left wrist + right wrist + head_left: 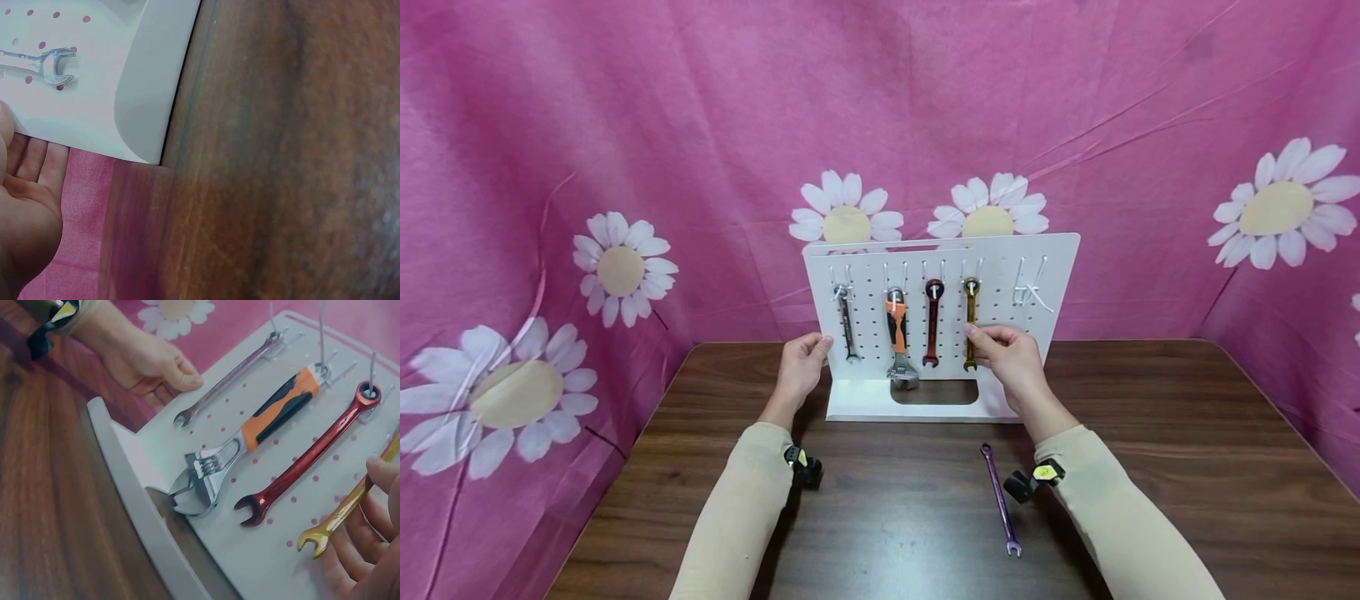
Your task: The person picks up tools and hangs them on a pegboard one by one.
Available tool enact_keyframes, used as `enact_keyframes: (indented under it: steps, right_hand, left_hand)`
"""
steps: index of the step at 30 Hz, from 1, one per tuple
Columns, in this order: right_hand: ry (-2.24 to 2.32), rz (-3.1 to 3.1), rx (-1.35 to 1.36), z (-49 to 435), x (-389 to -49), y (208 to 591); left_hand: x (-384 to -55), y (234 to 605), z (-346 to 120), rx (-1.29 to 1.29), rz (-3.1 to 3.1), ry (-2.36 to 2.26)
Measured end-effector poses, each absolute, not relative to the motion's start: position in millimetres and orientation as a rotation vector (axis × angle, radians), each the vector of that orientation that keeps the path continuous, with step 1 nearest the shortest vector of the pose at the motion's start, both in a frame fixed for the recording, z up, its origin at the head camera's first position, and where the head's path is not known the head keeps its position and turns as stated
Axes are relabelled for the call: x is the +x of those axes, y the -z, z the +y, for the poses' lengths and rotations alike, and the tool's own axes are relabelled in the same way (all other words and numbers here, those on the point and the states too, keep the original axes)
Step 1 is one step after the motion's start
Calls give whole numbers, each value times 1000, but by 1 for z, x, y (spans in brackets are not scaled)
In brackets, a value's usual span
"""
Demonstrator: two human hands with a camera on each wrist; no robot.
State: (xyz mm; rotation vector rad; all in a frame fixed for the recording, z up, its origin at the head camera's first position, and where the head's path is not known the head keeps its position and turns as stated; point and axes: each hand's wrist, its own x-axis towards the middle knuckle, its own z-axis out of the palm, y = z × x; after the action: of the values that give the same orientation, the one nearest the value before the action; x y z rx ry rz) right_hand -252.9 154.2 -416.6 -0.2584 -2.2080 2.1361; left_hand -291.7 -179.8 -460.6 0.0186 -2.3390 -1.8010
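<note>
A white pegboard stand (951,333) stands upright on the table. My left hand (802,364) grips its left edge, thumb in front and fingers behind, as the left wrist view shows. On its hooks hang a silver wrench (847,325), an adjustable wrench (275,415) with an orange and black handle, a red ratchet wrench (312,456) and a gold wrench (340,512). My right hand (1017,367) pinches the gold wrench's shaft between thumb and fingers; its ring end is at the hook. A purple wrench (1000,500) lies on the table near my right wrist.
A wire hook (1028,294) at the board's right side carries no tool. The dark wooden table (1150,442) spreads around the stand. Behind it hangs a pink cloth (737,125) with white daisies.
</note>
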Motion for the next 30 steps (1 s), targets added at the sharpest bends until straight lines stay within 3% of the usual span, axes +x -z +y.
enact_keyframes:
  steps: [12, 30]
  right_hand:
    - [-2029, -2244, -289, 163, -239, 439]
    - [-1933, -2355, -89, 173, -192, 439]
  left_hand:
    - [-292, 460, -180, 31, -2352, 1786]
    - [-295, 462, -182, 2, -2322, 1820]
